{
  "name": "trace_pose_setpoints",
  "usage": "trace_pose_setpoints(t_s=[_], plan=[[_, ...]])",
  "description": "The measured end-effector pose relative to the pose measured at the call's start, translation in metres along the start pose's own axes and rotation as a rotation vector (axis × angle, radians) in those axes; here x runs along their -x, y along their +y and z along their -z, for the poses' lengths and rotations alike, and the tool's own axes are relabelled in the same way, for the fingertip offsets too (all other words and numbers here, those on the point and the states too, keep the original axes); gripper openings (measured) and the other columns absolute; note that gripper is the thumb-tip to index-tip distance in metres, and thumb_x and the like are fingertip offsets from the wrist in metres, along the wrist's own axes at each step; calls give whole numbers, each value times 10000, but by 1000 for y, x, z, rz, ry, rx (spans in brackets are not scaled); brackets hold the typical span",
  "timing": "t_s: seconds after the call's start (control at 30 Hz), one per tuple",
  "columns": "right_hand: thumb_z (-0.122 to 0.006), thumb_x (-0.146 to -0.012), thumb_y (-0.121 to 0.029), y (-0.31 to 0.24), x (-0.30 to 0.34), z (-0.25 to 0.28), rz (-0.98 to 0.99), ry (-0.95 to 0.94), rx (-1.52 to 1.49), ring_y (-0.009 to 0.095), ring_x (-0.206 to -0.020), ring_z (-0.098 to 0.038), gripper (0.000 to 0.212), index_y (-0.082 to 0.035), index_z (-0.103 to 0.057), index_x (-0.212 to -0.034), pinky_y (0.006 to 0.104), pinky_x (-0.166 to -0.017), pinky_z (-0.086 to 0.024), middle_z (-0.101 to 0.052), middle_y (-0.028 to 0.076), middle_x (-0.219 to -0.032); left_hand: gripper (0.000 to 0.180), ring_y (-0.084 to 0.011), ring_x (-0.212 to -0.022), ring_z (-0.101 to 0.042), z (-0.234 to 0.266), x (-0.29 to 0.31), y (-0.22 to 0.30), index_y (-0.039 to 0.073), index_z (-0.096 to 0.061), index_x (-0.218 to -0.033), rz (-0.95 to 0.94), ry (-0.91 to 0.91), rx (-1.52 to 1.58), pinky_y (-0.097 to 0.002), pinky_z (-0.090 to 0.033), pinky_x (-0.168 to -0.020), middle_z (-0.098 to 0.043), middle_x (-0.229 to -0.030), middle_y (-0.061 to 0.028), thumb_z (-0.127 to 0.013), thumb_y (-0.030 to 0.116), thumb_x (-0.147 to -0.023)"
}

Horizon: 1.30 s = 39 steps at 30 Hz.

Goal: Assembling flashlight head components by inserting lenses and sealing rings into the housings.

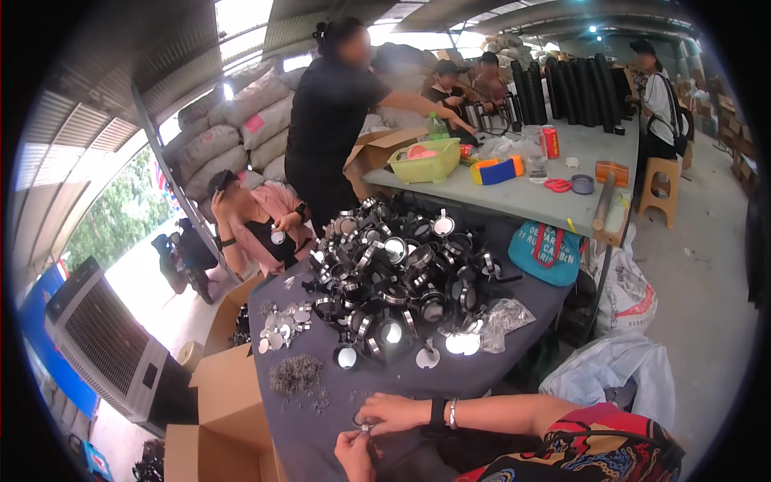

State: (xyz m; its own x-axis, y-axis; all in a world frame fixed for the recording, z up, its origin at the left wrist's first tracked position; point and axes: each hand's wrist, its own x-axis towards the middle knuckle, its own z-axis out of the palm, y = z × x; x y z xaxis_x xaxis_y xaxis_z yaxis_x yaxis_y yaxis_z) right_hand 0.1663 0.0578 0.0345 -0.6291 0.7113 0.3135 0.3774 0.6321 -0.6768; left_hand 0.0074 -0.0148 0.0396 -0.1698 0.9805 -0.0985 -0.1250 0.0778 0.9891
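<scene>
My right hand [390, 414], with a black band and a silver bracelet at the wrist, is closed at the near edge of the dark cloth-covered table [321, 386]. Its fingertips meet those of my left hand [355, 455], which pinches from below. Between them is a small round part [359, 418] with a dark rim; the fingers cover most of it. Just beyond lies a loose heap of small grey metal pieces [295, 374]. Flat silver discs [283, 328] are scattered behind that. A big pile of black-and-silver round lids [401, 273] fills the table's far part.
A clear plastic bag [507, 321] lies right of the pile. Open cardboard boxes [229, 386] stand along the left edge. One person [269, 221] sits across the table; another [333, 112] stands behind, reaching over a second table [514, 193] that holds a green basket [424, 163] and a mallet [608, 193].
</scene>
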Motion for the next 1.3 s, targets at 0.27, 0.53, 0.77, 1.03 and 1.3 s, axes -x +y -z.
trace_pose_setpoints(t_s=[0.27,0.53,0.77,1.03,1.3], plan=[[-699,-767,-226,-3,1,0,6,8,13,269,-971,-502,308,-94,-594,-1025,378,-824,-427,-553,77,-962,102,-147,-425,-539,7,-13,-13,23,-506,-824,-14,2,98,-275,-461,-359,-573,-631,-83,-607,19,-837],[-666,-790,-241,1,1,-3,58,-18,52,273,-923,-506,364,-101,-571,-1112,387,-792,-421,-548,84,-939,84,-109,-429,-488,4,-2,-5,25,-545,-841,-23,22,59,-248,-411,-378,-534,-598,-40,-607,76,-862],[-664,-796,-243,-7,1,5,31,-81,55,285,-936,-513,322,-83,-590,-1064,392,-799,-423,-552,97,-949,84,-155,-431,-543,12,-11,-15,14,-501,-836,3,2,63,-280,-477,-374,-573,-641,-83,-585,20,-845],[-644,-806,-245,-18,1,8,109,58,230,305,-945,-517,303,-48,-578,-1026,389,-792,-434,-547,106,-959,63,-174,-453,-556,10,-18,-18,16,-502,-849,-10,-14,64,-292,-467,-372,-575,-658,-95,-564,7,-842],[-648,-783,-228,-86,-12,-18,484,182,165,260,-899,-509,219,-62,-554,-890,359,-768,-437,-513,75,-903,147,-146,-717,-600,30,-45,-67,34,-572,-896,-426,1,-103,-270,-501,-654,-612,-825,-78,-652,16,-774]])
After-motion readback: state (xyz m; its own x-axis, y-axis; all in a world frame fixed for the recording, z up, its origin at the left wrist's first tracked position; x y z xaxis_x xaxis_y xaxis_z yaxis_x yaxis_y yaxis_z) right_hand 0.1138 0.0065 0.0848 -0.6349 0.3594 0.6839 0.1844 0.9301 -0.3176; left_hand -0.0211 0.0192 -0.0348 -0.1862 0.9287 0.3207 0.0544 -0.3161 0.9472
